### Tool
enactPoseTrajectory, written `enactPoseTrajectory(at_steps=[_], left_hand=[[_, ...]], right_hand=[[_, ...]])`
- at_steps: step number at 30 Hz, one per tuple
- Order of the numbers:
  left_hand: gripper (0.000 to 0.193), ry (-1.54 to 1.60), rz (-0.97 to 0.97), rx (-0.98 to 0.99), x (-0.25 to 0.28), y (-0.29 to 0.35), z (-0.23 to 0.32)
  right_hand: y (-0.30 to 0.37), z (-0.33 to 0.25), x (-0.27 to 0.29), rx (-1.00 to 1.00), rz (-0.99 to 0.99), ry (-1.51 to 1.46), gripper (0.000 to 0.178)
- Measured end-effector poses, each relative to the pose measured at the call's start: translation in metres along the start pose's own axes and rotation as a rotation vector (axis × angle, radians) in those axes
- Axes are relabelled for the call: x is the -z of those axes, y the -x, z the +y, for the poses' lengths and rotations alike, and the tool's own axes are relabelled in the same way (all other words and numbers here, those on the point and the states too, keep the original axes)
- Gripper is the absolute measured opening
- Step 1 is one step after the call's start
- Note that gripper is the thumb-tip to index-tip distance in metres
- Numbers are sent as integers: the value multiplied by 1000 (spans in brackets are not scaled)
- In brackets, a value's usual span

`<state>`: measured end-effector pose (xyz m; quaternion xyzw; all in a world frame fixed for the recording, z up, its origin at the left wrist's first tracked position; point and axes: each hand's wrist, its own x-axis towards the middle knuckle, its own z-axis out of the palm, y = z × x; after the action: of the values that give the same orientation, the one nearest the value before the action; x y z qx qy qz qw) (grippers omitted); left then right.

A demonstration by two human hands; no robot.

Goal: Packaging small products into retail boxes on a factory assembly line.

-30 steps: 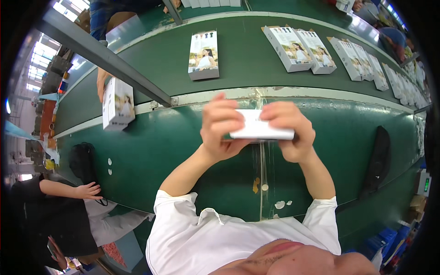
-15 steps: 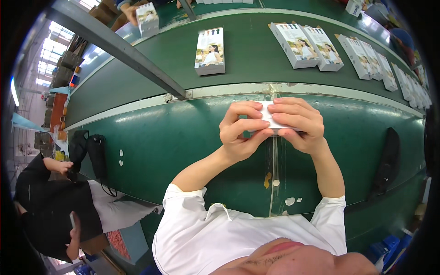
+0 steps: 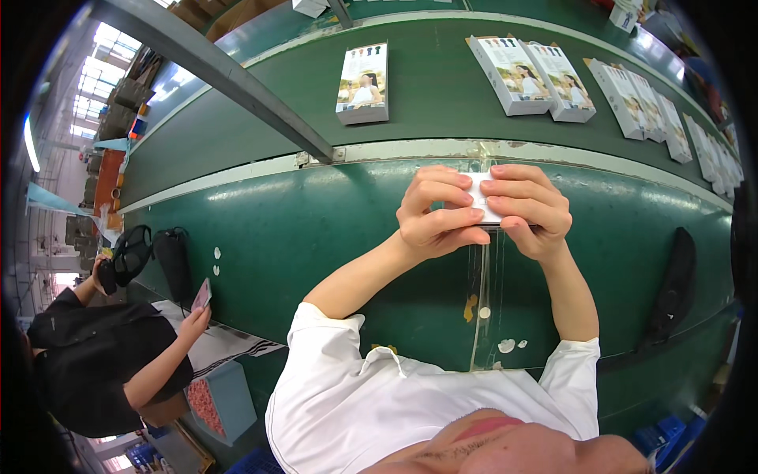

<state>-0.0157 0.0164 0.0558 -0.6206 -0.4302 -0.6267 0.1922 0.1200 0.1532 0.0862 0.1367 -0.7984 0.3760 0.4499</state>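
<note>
Both my hands are closed around a small white box (image 3: 482, 199), held above the green table (image 3: 316, 229) just in front of the conveyor edge. My left hand (image 3: 434, 212) wraps its left end with fingers curled over the top. My right hand (image 3: 527, 205) covers the right end. Most of the box is hidden by my fingers. A strip of clear film (image 3: 487, 268) hangs down from under the box toward my chest.
Flat printed boxes lie on the green conveyor belt (image 3: 442, 87): one (image 3: 363, 83) at the centre, two (image 3: 533, 75) to the right, several more (image 3: 655, 110) further right. A grey metal bar (image 3: 229, 79) crosses at left. A person in black (image 3: 103, 355) sits at lower left holding a phone. A black pouch (image 3: 671, 284) lies at right.
My hands closed in over the box, so less of it shows. The view shifted left and the boxes on the belt moved left to right in the picture.
</note>
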Motion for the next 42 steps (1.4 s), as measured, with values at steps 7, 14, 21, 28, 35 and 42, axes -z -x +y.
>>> enactPoseTrajectory(at_steps=[7,14,21,28,35,42], left_hand=[[44,-49,-39,-52,-12,8,2],[109,-111,-58,414,-23,33,8],[103,17,-214,494,1,46,4],[96,36,-280,479,10,42,6],[91,74,-295,530,15,39,15],[88,55,-235,408,12,40,19]], right_hand=[[2,-1,12,2,4,-4,15],[-20,-27,37,-254,-197,48,12],[-73,-45,7,-674,-692,223,44],[-66,-45,10,-834,-685,168,45],[-72,-60,7,-847,-749,194,41],[-71,-77,5,-736,-739,390,38]])
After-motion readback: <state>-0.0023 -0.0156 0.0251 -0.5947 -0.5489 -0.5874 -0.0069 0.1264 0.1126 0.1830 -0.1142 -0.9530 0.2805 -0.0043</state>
